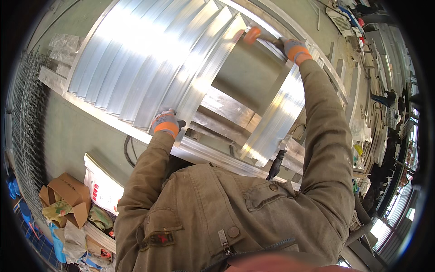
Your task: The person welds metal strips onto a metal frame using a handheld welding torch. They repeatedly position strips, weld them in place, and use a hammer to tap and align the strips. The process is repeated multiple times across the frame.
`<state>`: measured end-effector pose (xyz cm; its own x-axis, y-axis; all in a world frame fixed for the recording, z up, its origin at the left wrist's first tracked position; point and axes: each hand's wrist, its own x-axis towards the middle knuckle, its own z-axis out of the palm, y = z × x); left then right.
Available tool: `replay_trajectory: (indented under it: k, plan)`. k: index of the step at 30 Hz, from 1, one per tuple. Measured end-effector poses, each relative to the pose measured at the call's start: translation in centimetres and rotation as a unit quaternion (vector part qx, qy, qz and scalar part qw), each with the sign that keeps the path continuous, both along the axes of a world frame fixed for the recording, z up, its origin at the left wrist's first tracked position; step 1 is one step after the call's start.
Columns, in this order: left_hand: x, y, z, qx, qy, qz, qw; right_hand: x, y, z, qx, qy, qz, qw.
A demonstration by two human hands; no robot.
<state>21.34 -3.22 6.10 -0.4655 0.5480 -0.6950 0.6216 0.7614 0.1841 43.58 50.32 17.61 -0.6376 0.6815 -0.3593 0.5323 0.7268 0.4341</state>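
Note:
Silvery metal slats (pixel 136 59) lie in overlapping rows across a long metal frame (pixel 113 120), like a louver panel. My left hand (pixel 166 122), in a grey and orange glove, grips the near end of a slat (pixel 192 88) by the frame's near rail, fingers curled and partly hidden. At the far rail, my right hand (pixel 296 51), gloved alike, is closed round the dark handle of an orange-headed mallet (pixel 252 35). The mallet head is close to the far end of the last slat in the row. Farther right, separate slats (pixel 278 115) span the frame beyond an opening.
A black-handled tool (pixel 275 165) stands at the near rail on the right. A cardboard box (pixel 68 197) and a white bucket (pixel 102 186) stand on the floor at the lower left. Wire mesh racks (pixel 27 109) line the left; metal profiles (pixel 355 90) lie along the right.

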Motion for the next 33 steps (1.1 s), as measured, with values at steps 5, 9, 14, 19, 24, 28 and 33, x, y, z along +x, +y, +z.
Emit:
replay_trajectory:
  k: [5, 9, 14, 19, 24, 28, 33]
  plan:
    - [-0.1, -0.2, -0.5, 0.016, 0.007, -0.004, 1.000, -1.6, -0.3, 1.2, -0.033, -0.013, -0.014, 0.999]
    - [-0.1, -0.5, -1.0, 0.029, 0.006, -0.002, 1.000, -1.4, 0.0, 0.9, -0.021, -0.013, -0.010, 1.000]
    - [-0.1, -0.6, -1.1, 0.025, 0.004, 0.004, 1.000, -0.1, 1.7, -3.0, -0.031, 0.037, -0.077, 0.996]
    - [-0.2, -0.4, -1.1, 0.020, 0.002, -0.003, 1.000, 2.4, -3.4, -7.9, -0.309, 0.379, -0.353, 0.797]
    - [-0.2, -0.2, -0.8, 0.021, -0.001, -0.001, 1.000, 0.8, -11.9, -14.7, -0.506, 0.603, -0.525, 0.323]
    - [-0.1, 0.1, -0.3, 0.009, 0.009, -0.010, 1.000, -1.7, -14.4, -19.2, -0.688, 0.611, -0.392, 0.003]
    - [-0.1, 0.2, -0.3, 0.007, 0.003, -0.007, 1.000, -5.5, -14.0, -19.0, -0.563, 0.628, -0.532, -0.082]
